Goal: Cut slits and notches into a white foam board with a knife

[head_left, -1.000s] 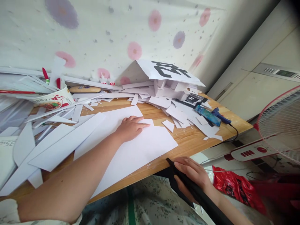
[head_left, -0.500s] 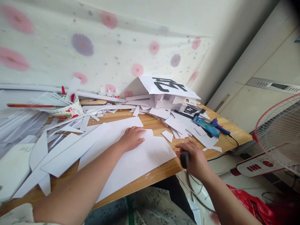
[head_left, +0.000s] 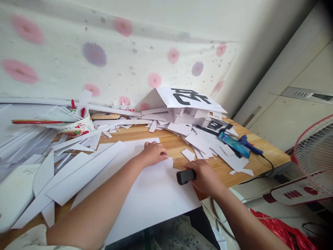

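A large white foam board sheet point(head_left: 153, 187) lies on the wooden table in front of me, its near edge hanging over the table's front. My left hand point(head_left: 154, 153) is at the sheet's far edge, fingers curled over it with the thumb hidden. My right hand point(head_left: 206, 177) is wrapped round the black handle of a tool point(head_left: 186, 176), just above the sheet's right side. The handle's butt points left. The tool's working end is hidden, so its kind does not show.
Cut white strips point(head_left: 78, 173) crowd the left, by a paper bowl point(head_left: 78, 127) holding strips and red-handled tools. Behind lie offcuts point(head_left: 197, 142) and a printed sheet point(head_left: 194, 98). A phone point(head_left: 234, 144) and a blue glue gun point(head_left: 250, 145) are at right, near a fan point(head_left: 317, 156).
The sheet has slid toward me and now overhangs the front edge. My left hand went from flat to curled at its far edge. My right hand turned the black handle leftward over the sheet.
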A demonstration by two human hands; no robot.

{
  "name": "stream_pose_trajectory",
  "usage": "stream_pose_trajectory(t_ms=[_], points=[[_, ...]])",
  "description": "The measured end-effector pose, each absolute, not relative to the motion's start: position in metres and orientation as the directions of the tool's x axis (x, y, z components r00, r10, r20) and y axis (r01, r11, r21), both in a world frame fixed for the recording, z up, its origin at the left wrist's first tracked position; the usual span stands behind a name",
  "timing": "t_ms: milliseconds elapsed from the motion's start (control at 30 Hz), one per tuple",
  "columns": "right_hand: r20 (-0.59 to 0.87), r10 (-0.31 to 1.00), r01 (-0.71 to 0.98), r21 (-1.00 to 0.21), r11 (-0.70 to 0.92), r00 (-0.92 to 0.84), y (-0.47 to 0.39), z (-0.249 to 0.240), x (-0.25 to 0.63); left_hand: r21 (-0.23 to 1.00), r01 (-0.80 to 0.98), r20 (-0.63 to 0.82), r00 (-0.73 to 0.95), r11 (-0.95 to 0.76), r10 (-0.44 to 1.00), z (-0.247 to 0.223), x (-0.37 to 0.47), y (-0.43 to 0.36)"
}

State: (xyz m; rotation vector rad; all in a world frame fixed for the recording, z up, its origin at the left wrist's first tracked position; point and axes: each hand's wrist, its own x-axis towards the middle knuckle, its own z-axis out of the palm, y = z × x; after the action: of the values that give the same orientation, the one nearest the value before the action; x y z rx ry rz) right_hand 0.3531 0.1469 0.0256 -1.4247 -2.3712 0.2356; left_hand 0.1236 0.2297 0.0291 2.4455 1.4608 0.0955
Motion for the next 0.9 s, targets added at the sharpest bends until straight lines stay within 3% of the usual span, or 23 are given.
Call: stream_pose_trajectory(t_ms=[133, 233, 433, 567, 700, 900], points=[[0.204, 0.863, 0.818, -0.277, 0.504, -0.463, 0.130, 0.021, 0.354, 0.290, 0.821, -0.109, 0.540, -0.493, 0.835, 0.039, 0.128, 0.218], [0.268, 0.834, 0.798, -0.257, 0.545, -0.483, 0.119, 0.014, 0.357, 0.262, 0.809, -0.158, 0.573, -0.526, 0.804, 0.053, 0.126, 0.198], [0.350, 0.672, 0.629, -0.245, 0.738, -0.652, 0.095, 0.012, 0.365, 0.209, 0.785, -0.243, 0.619, -0.583, 0.747, 0.049, 0.112, 0.111], [0.285, 0.614, 0.601, -0.142, 0.787, -0.736, 0.080, 0.008, 0.367, 0.184, 0.793, -0.207, 0.609, -0.581, 0.765, 0.022, 0.115, 0.069], [0.291, 0.588, 0.598, -0.063, 0.799, -0.755, 0.077, 0.000, 0.367, 0.094, 0.795, -0.065, 0.606, -0.600, 0.793, -0.004, 0.118, 0.060], [0.331, 0.551, 0.564, -0.064, 0.823, -0.766, 0.081, -0.002, 0.370, 0.056, 0.764, 0.028, 0.642, -0.642, 0.766, -0.017, 0.113, 0.060]])
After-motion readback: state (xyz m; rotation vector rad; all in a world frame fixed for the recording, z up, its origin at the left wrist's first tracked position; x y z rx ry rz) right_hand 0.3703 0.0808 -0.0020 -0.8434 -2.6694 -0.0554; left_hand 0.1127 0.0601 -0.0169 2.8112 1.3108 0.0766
